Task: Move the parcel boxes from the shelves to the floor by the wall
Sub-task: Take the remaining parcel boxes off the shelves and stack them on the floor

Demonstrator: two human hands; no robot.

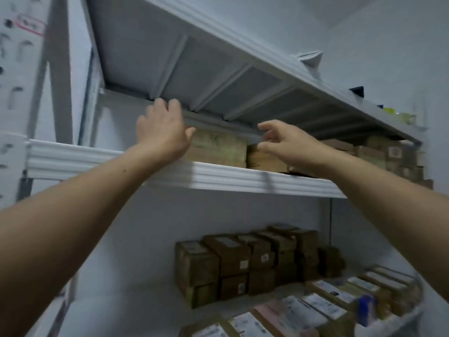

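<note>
Left hand [161, 132] — raised to the middle shelf [73, 156], fingers spread and nearly straight, holding nothing. The palm faces the left end of the first box [218, 148], with the thumb at its upper left corner; contact cannot be told.

Right hand [284, 142] — raised alongside, fingers loosely curved and apart, empty. It hovers before the second box [263, 160], forefinger near the seam between the 2 boxes.

First box: brown card, long side outward, on the middle shelf just behind its ribbed front rail.

Second box: brown, lower than the first and just beside its right end, partly hidden by the right hand.

Further boxes [379, 152]: same shelf, right end, stacked; labels blurred.

Top shelf [194, 69]: seen from below, ribbed underside, close over both hands. On it, far right, are a dark item [357, 90] and a yellow-green item [398, 115], both too small to identify.

Lower shelf [286, 291]: a block of brown stacked boxes [243, 261], 2 high, toward the back. In front and to the right lie flat parcels [328, 300] with white labels, print unreadable.

Post [14, 69]: white, perforated, far left, blurred.
</note>
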